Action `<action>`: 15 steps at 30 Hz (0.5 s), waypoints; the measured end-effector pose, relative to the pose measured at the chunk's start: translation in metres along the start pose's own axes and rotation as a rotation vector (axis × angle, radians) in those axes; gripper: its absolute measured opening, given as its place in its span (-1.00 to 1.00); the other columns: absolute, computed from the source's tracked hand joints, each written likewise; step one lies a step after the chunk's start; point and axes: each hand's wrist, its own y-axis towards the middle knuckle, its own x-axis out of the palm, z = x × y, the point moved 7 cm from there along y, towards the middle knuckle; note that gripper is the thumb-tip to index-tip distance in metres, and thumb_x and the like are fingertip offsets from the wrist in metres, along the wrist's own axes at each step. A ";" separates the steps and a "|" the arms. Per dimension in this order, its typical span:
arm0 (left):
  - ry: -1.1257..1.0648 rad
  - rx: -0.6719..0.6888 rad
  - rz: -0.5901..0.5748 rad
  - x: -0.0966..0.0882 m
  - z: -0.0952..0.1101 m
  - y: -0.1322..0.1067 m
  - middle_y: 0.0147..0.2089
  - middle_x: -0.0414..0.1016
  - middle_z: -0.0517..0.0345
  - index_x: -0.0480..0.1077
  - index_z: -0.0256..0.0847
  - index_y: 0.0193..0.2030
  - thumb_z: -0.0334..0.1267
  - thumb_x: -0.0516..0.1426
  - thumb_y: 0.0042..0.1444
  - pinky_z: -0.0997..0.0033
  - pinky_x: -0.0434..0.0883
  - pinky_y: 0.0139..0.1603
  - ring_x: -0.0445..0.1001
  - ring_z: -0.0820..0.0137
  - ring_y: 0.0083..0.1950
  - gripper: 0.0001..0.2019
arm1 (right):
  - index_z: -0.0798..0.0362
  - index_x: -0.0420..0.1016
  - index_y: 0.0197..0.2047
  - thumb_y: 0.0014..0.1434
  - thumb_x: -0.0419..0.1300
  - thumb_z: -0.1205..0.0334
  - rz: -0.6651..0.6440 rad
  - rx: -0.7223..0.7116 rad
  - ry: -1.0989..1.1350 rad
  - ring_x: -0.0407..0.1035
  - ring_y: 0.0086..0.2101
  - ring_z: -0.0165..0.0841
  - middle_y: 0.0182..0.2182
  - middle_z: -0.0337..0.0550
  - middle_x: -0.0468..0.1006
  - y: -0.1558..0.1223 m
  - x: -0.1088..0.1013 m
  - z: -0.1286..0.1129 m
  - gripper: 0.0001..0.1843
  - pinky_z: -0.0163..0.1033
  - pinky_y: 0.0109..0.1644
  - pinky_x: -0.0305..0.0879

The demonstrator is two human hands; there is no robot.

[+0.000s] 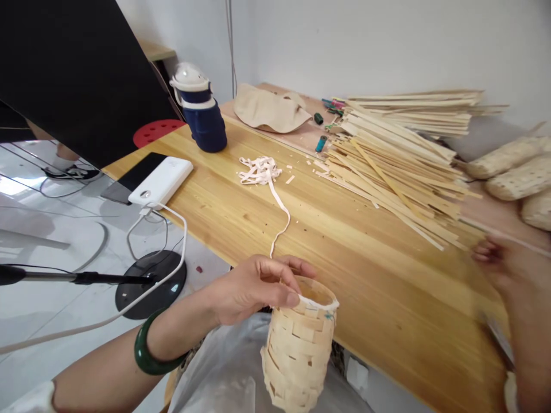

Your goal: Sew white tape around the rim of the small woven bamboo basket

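Observation:
My left hand (262, 287) is closed on the rim of a small woven wood-strip basket (299, 355), thumb outside and fingers at the mouth. A narrow white fabric tape (282, 206) runs from a loose pile on the table to this hand; white edging of the same look lies along part of the rim. A bit of green thread shows just below the rim. Far to the right, away from the basket, my right hand (493, 255) has its fingers curled; what they hold, if anything, is too blurred to tell. A blurred metal tool (499, 341) lies beside the right forearm.
Many thin wood strips (396, 166) cover the back right of the table, with woven pieces (516, 166) beyond. A teal thread spool (321, 143), cloth (271, 109), blue bottle (204, 115) and white power bank (161, 182) with a cable stand around.

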 end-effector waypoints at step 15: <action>-0.034 -0.263 -0.060 0.018 -0.035 -0.005 -0.11 0.53 0.12 0.58 -0.19 -0.52 -0.32 0.35 -0.16 0.43 0.38 -0.22 0.46 0.36 -0.17 -0.96 | 0.01 0.61 -0.25 0.33 0.14 0.26 -1.151 -0.214 0.093 0.37 -0.40 -0.44 -0.42 -0.24 0.54 -0.165 0.142 -0.118 -0.79 -0.32 -0.31 0.29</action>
